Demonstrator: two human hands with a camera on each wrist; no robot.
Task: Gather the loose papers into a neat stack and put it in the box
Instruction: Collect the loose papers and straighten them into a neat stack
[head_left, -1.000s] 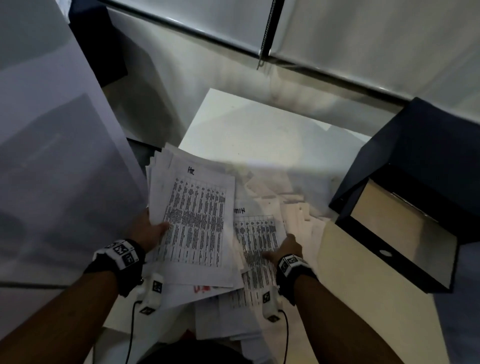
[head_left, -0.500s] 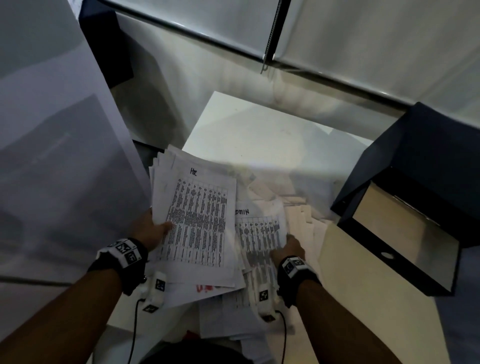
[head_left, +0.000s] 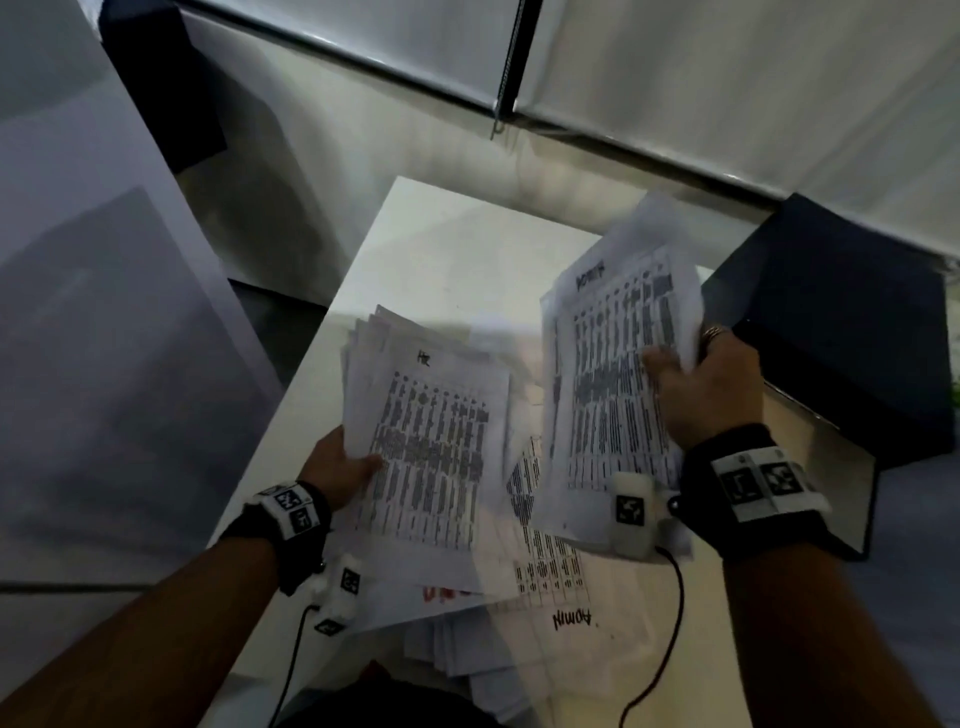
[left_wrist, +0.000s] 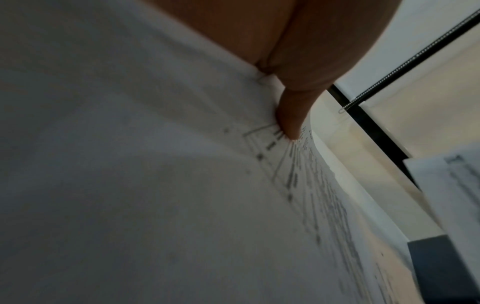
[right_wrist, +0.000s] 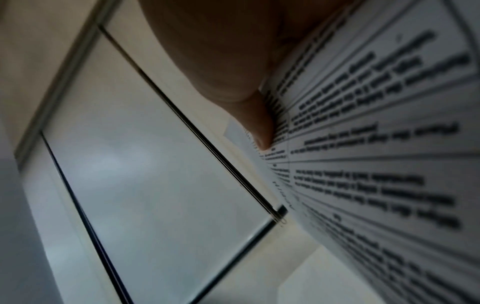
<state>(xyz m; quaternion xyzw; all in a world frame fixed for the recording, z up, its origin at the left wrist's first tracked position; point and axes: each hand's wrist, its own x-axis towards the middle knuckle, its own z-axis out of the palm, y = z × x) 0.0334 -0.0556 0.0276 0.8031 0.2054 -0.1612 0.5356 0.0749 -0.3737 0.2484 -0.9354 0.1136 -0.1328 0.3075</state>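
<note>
My left hand (head_left: 347, 467) grips the left edge of a fanned bundle of printed sheets (head_left: 426, 447) above the white table (head_left: 447, 244); its thumb (left_wrist: 291, 121) presses on the top page (left_wrist: 182, 185). My right hand (head_left: 701, 384) holds a second bundle of printed papers (head_left: 618, 374) lifted off the table, thumb (right_wrist: 259, 127) on the printed face (right_wrist: 376, 144). More loose sheets (head_left: 550, 577), one marked in black handwriting, lie below on the table. The dark box (head_left: 852, 332) stands open at the right, its pale inside partly hidden by my right wrist.
A large grey-white panel (head_left: 93, 338) leans at the left. Window blinds (head_left: 675, 67) with a bead chain (head_left: 511, 57) run along the back. Cables hang from both wrist cameras over the table's near edge.
My right hand has picked a bundle of sheets up off the table and raised it toward the right, near the box. The left hand still holds its bundle.
</note>
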